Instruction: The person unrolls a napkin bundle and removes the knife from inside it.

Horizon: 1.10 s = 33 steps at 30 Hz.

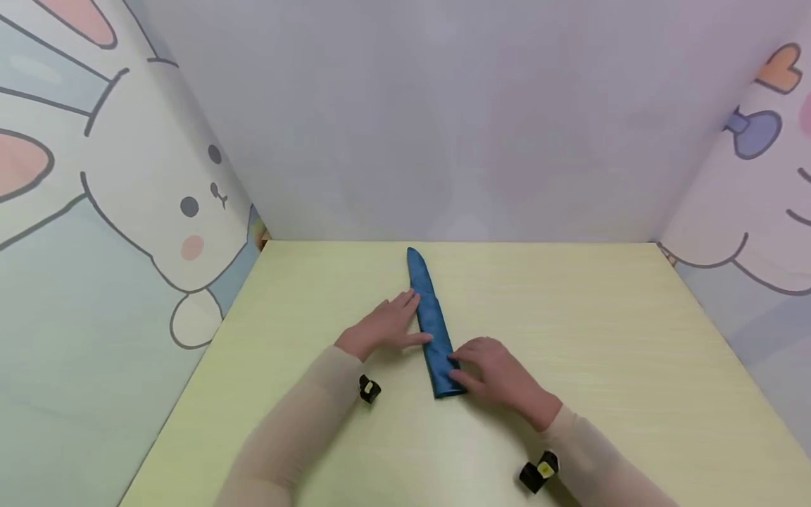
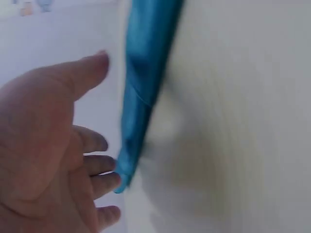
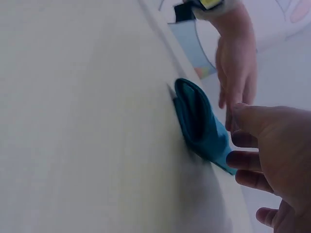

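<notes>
Rolled blue cloth [image 1: 433, 317]: laid lengthwise on the pale counter [image 1: 570, 303], between the hands; satiny look; tapered tip pointed toward the back panel [image 1: 456, 141], wider end toward the person.
Near end: hollow loop of layers shown in the right wrist view; not pressed flat.
Left hand [image 1: 383, 328]: fingers loosely extended, thumb spread wide; placed at the cloth's left side, thumb reaching over it in the head view; nothing gripped.
Right hand [image 1: 497, 375]: fingers slightly bent, thumb held apart; placed at the right edge by the wider end; no pinch seen; firmness of contact cannot be told.
Unrolling risk: outer layer could be loosened if both hands are lifted, since no tie is seen.
Skew risk: roll could be twisted if one side is pushed harder than the other.
Crease risk: hollow end could be crushed unevenly under a hard press.
Slip risk: smooth fabric could be slid along the counter by a light, one-sided touch.
</notes>
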Available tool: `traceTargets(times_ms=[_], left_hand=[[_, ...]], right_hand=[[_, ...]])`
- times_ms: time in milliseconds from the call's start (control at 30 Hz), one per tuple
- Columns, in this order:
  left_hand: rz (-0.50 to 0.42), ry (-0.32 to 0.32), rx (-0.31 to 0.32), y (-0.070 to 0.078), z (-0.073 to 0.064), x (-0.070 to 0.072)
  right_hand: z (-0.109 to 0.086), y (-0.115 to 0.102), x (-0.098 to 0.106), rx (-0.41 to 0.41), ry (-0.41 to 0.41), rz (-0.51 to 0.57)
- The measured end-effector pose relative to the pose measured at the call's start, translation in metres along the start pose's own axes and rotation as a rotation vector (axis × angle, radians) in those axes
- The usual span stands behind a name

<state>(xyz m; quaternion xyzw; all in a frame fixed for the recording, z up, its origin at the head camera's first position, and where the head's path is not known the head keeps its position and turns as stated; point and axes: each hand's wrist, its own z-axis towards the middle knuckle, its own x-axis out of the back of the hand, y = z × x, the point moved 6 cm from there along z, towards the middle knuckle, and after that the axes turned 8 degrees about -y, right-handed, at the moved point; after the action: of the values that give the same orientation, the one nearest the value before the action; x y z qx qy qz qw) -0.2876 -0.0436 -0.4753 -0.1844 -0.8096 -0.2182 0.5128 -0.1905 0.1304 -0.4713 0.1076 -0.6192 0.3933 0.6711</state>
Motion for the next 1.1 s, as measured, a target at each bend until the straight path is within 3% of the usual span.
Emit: traceTargets(times_ms=[167,267,367,533,667,1100], left_hand=[[-0.085,0.011,-0.078,0.028,-0.03,-0.009],[-0.098,0.026,-0.088,0.043,-0.035,-0.015],[-0.104,0.04,-0.08,0.05,-0.036,-0.02],[-0.114,0.067,-0.012,0.048,-0.034,-0.026],[-0.121,0.08,0.022,0.046,-0.033,-0.031],[-0.061,0.034,-0.008,0.034,-0.03,-0.033]], right_hand=[[0.01,0.033,0.009,-0.14,-0.003,0.11],[0.013,0.045,0.007,-0.171,-0.013,0.158],[0.018,0.048,0.003,-0.145,0.004,0.191],[0.028,0.038,-0.011,-0.065,-0.035,0.187],[0.03,0.033,-0.017,-0.059,-0.055,0.171],[0.034,0.016,-0.024,-0.101,-0.018,0.118]])
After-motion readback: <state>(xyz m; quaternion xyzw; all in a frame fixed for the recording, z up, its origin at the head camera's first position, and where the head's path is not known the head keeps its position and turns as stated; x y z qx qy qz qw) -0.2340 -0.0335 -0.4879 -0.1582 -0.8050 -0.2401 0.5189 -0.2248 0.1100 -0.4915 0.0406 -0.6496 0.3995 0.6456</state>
